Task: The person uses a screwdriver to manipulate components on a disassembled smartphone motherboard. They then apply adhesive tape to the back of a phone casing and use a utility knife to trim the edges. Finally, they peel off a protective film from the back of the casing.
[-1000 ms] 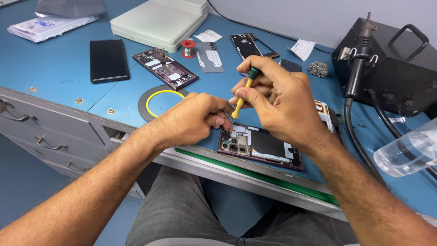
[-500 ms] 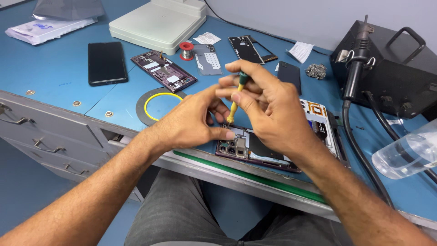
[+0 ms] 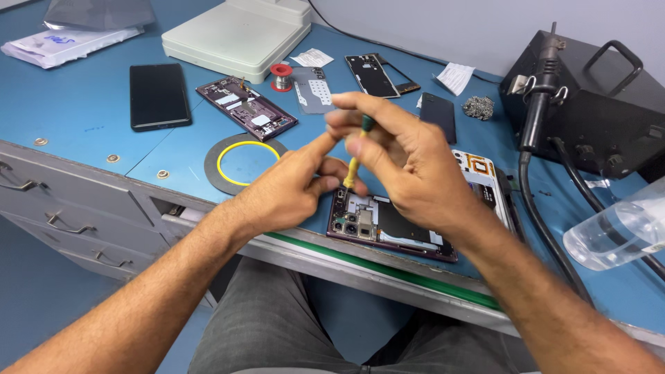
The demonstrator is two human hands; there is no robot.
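An opened dark purple phone (image 3: 388, 227) lies near the table's front edge, its camera modules and inner parts exposed. My right hand (image 3: 405, 163) hovers over it and grips a small yellow screwdriver with a green cap (image 3: 355, 161), held nearly upright with its tip down toward the phone's upper left corner. My left hand (image 3: 287, 187) is beside it, fingers reaching toward the screwdriver's lower shaft and resting by the phone's left edge.
Around lie a black phone (image 3: 159, 95), a second opened purple phone frame (image 3: 246, 108), a grey ring pad with yellow circle (image 3: 244, 163), a solder spool (image 3: 281, 76), a white box (image 3: 239, 31), a black soldering station (image 3: 589, 111) with cables, and a clear plastic bottle (image 3: 616, 232).
My right hand has lifted and tilted the screwdriver more upright over the phone. My left hand's fingers have opened out toward the screwdriver shaft. The view has shifted slightly.
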